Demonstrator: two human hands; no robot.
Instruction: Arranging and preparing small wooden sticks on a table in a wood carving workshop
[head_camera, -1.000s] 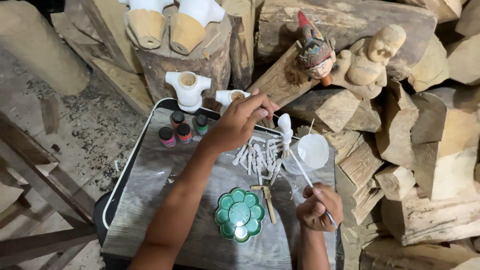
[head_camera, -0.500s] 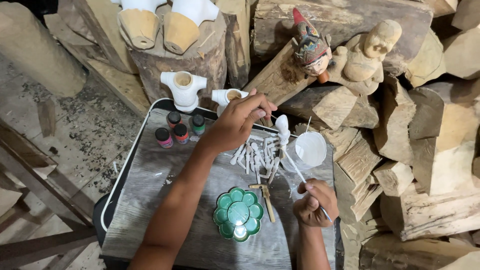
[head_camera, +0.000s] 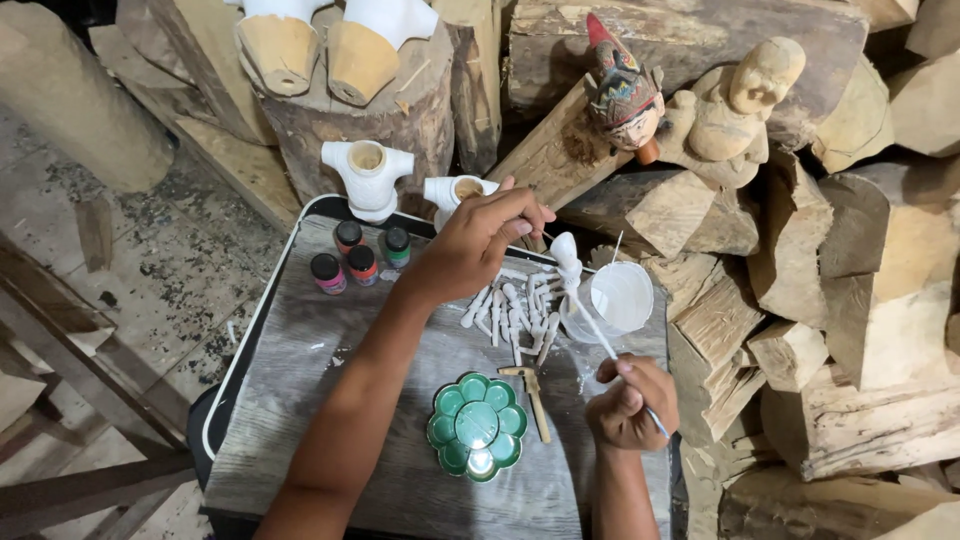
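At centre frame, a small white piece (head_camera: 566, 250) is pinched by left-hand fingers (head_camera: 520, 215); a thin brush (head_camera: 600, 335) is gripped by right-hand fingers (head_camera: 625, 385), lower right.

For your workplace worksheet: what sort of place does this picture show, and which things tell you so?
Probably a wood-carving and puppet-painting workshop: rough-cut timber blocks piled around, a painted carved wooden puppet head, and small paint bottles on the grey work board.

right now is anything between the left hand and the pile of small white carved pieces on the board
Nothing visible. The left hand hangs just above the pile of small white carved wooden pieces, its fingers pinching a thin stick, with only bare grey board around.
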